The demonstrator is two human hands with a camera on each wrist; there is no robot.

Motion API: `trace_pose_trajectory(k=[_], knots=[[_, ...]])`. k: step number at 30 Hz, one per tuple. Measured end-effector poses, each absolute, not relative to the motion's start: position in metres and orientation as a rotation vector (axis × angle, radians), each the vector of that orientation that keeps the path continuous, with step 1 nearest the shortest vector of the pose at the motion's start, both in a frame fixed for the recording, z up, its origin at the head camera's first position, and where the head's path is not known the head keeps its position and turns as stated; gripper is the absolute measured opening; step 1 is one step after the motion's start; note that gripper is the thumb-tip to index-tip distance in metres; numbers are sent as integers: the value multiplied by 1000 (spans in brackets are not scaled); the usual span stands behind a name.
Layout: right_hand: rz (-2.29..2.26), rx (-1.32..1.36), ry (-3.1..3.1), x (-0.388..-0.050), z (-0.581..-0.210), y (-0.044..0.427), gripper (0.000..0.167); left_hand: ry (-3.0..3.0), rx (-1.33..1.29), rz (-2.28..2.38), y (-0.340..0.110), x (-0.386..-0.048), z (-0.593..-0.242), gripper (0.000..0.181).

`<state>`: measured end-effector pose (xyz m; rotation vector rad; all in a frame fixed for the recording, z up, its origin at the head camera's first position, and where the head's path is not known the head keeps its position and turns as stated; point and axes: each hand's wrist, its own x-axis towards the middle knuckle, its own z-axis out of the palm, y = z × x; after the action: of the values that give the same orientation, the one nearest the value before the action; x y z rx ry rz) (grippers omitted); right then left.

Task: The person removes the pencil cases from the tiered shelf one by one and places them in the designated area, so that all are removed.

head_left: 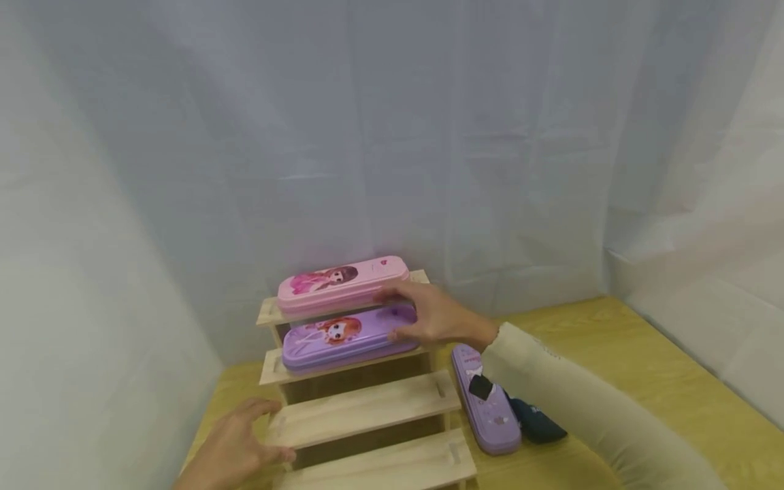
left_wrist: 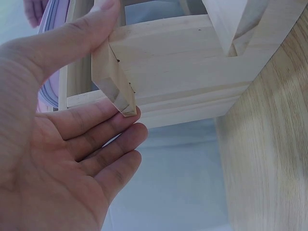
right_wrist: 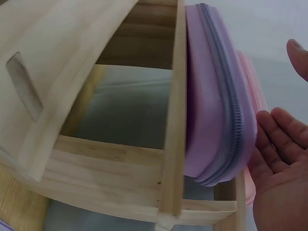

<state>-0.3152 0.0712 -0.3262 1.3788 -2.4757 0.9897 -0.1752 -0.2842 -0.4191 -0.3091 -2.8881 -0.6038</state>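
A pale wooden tiered shelf (head_left: 367, 408) stands on the table. On its top step lies a pink zip pencil case (head_left: 367, 279) with a printed girl figure. One step lower is a purple zip pencil case (head_left: 373, 330), its zip side showing in the right wrist view. My right hand (head_left: 431, 316) is at the right end of the purple case, thumb spread away and fingertips against or very near its edge. My left hand (head_left: 235, 442) pinches the left end of a lower step, thumb on one edge and fingertips on the other, as the left wrist view shows.
Right of the shelf, a lilac pencil case (head_left: 493, 429) lies on the wood-grain table (head_left: 582, 333), a small black square on it. A dark cloth-like item (head_left: 539, 422) lies beside it, partly behind my right sleeve. Pale sheeting (head_left: 392, 136) hangs behind and at both sides.
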Motion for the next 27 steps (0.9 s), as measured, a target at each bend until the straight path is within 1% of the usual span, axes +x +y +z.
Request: trace_pose_trajectory(k=[4, 15, 27], knots=[[982, 1391, -2475, -317, -336, 71, 66, -2889, -306, -610, -284, -175, -420, 84], [1018, 1372, -2511, -317, -341, 68, 66, -2925, -281, -632, -284, -178, -418, 83], [762, 1383, -2462, -317, -348, 62, 65, -2964, -255, -658, -282, -182, -416, 86]])
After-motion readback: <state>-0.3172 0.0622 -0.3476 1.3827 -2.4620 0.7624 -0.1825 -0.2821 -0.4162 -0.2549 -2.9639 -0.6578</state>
